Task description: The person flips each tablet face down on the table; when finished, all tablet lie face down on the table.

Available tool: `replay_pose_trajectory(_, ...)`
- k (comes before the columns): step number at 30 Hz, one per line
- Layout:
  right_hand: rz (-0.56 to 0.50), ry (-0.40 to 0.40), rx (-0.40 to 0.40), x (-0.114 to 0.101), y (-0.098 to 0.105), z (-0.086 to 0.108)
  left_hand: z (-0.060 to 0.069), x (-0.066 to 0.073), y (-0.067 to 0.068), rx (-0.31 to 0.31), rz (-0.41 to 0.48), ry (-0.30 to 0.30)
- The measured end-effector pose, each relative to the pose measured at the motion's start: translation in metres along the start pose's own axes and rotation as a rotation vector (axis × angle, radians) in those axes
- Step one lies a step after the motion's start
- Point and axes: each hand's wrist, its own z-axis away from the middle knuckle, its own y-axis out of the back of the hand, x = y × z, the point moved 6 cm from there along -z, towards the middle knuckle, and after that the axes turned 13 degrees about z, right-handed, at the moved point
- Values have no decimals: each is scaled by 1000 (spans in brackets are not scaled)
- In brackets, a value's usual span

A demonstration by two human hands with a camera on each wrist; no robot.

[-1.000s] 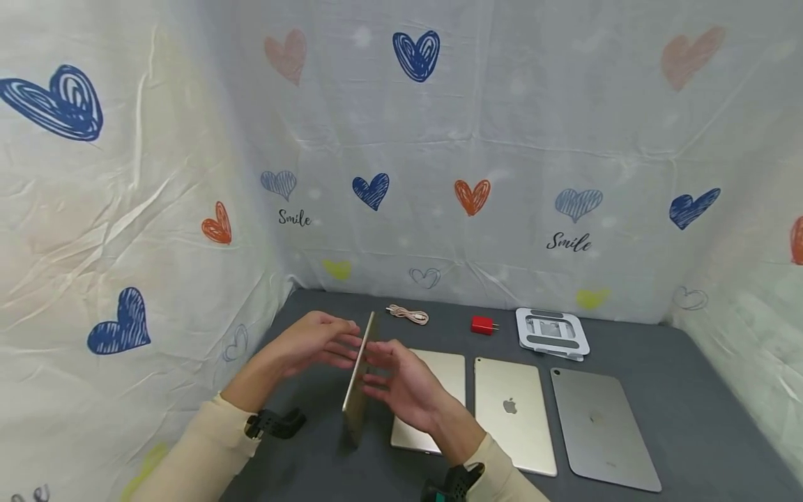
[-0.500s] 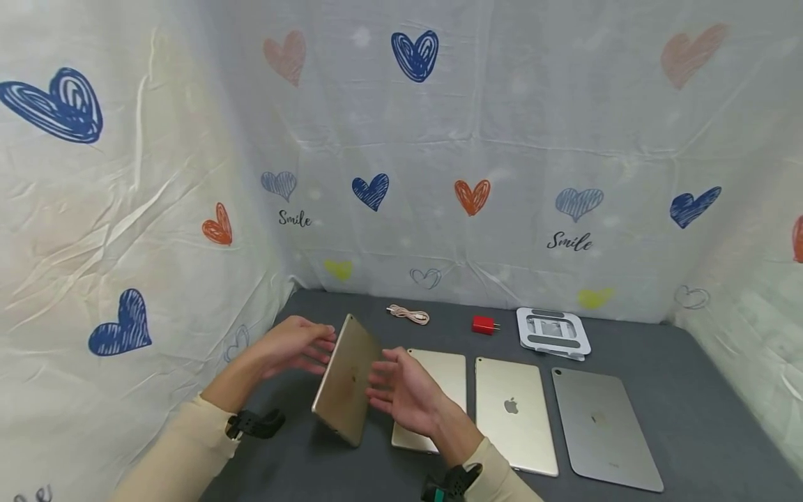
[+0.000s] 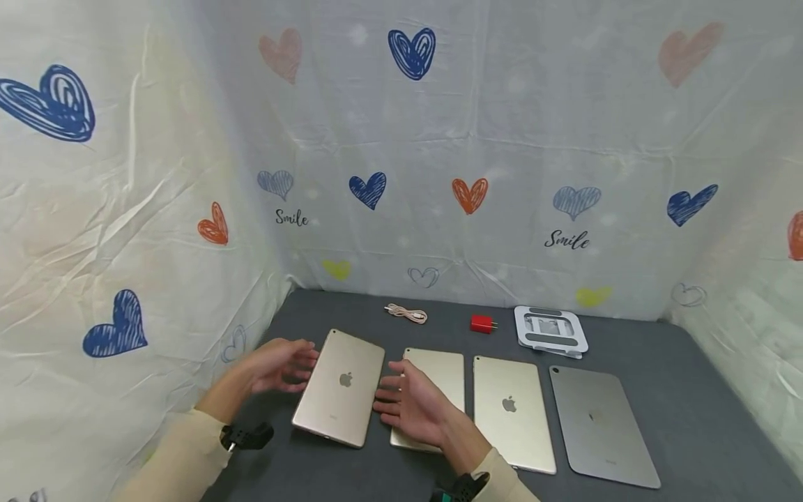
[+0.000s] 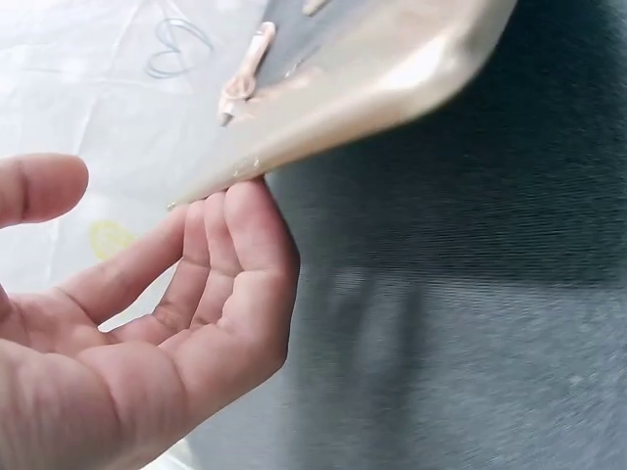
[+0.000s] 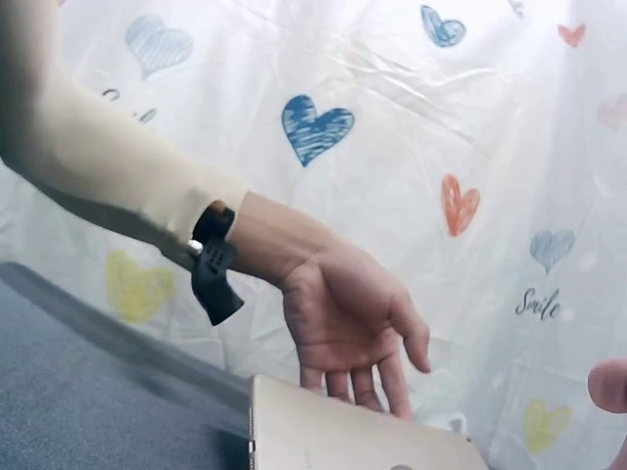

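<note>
A gold tablet [image 3: 341, 390], its logo side up, slants above the grey table between both hands. My left hand [image 3: 285, 366] is at its left edge. In the left wrist view, the left hand's fingertips [image 4: 225, 196] touch the tablet's edge [image 4: 323, 137] from below, and the thumb stands apart. My right hand [image 3: 417, 408], palm inward and fingers extended, is beside the right edge; whether it touches cannot be told. Partly hidden behind that hand lies a second gold tablet [image 3: 445, 373]. Another gold tablet [image 3: 509, 418] and a grey tablet [image 3: 602, 425] lie to the right.
At the back of the table [image 3: 677, 411] lie a coiled pale cable [image 3: 406, 314], a red charger plug [image 3: 482, 323] and a folded white stand [image 3: 551, 331]. A heart-printed curtain [image 3: 521, 139] hangs behind and along both sides.
The tablet between the hands has tipped from nearly upright on its edge to a low slant leftward, its logo side turning up. My left hand has moved left and lower; the right has shifted little.
</note>
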Motion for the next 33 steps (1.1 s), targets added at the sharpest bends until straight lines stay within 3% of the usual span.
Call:
replay_pose_trajectory(9, 2, 25, 12, -1, 10, 8, -17, -20, -8, 79, 15, 19)
replay_pose_trajectory(16, -4, 39, 6, -1, 14, 12, -23, -22, -18, 101, -84, -10)
replay_pose_trajectory(20, -3, 44, -10, -1, 13, 12, -21, -24, -19, 114, -140, -21)
replay_pose_trajectory(28, -8, 49, -32, -2, 10, 11, -14, -21, -15, 118, -154, -52)
replay_pose_trajectory(33, -4, 65, -29, -3, 25, 30, -7, -17, -9, 93, -174, -86)
